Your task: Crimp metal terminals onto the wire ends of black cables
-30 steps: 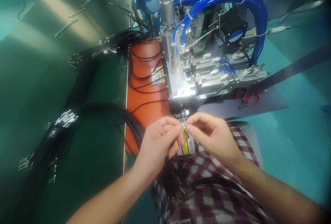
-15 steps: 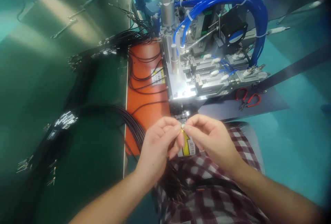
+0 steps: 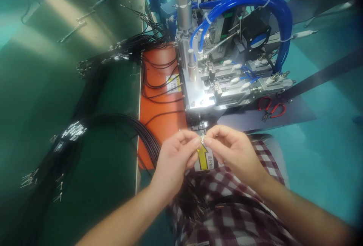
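Note:
My left hand point(image 3: 176, 159) is closed in a pinch, thumb against forefinger, on the end of a cable. Opposite it, my right hand point(image 3: 238, 155) pinches the thin, pale wire ends point(image 3: 201, 139) that show between the two sets of fingertips. The cable's black length is mostly hidden behind my left hand. Both hands are just in front of the metal fixture machine point(image 3: 198, 96), over a label with a yellow arrow point(image 3: 203, 158). Below them, a bundle of black cables point(image 3: 195, 200) with stripped ends lies on my checked lap.
To the left, a green table point(image 3: 113, 185) carries black cable bundles point(image 3: 72, 134) with shiny ends. Several cables cross an orange panel point(image 3: 161, 125) beside the machine. Blue air hoses point(image 3: 285, 19) arch above it. Red-handled pliers point(image 3: 268, 111) lie on a grey surface at right.
My fingertips have shifted slightly, and a little more of the pale wire ends shows between them. Both hands keep pinching at nearly the same place.

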{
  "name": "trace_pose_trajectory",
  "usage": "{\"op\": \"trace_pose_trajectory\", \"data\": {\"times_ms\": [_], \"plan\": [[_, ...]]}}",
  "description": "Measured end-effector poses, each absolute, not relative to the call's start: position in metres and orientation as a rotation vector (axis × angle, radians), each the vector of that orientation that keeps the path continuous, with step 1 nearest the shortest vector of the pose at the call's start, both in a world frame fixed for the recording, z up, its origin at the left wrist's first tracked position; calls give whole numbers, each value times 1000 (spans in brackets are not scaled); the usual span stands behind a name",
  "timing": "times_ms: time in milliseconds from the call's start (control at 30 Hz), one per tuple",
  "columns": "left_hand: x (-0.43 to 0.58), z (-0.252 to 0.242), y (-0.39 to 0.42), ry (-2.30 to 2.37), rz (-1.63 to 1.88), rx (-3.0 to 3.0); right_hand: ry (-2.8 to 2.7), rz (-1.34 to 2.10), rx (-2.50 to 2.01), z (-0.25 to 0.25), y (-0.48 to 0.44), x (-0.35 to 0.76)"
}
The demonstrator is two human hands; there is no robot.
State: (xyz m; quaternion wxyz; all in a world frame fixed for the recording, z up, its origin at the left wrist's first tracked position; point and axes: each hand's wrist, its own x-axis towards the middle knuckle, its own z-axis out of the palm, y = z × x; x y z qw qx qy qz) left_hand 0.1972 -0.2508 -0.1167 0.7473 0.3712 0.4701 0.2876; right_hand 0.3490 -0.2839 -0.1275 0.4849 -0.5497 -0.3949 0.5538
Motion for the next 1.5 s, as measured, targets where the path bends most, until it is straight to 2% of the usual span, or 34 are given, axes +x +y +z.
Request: {"op": "trace_pose_trajectory", "data": {"times_ms": [133,433,567,667,767,1333,1500], "plan": [[198,-118,-248,1049,605,801,-945,1409,-1368,-127,-282,353],[204,-115,-247,1081,596,916,-1032,1152,-1356,-130,-279,345],[209,-111,-243,1165,699,1165,-1058,1033,-1375,-128,-276,344],[212,-113,-235,1217,698,1298,-992,1135,-1381,-131,-272,348],[210,-120,-228,1238,585,1190,-933,1236,-1435,-135,-268,356],[212,-120,-219,1198,558,1156,-1096,1128,-1499,-142,-264,353],[212,-118,-218,1190,553,1120,-1082,1186,-1487,-143,-262,359]]}}
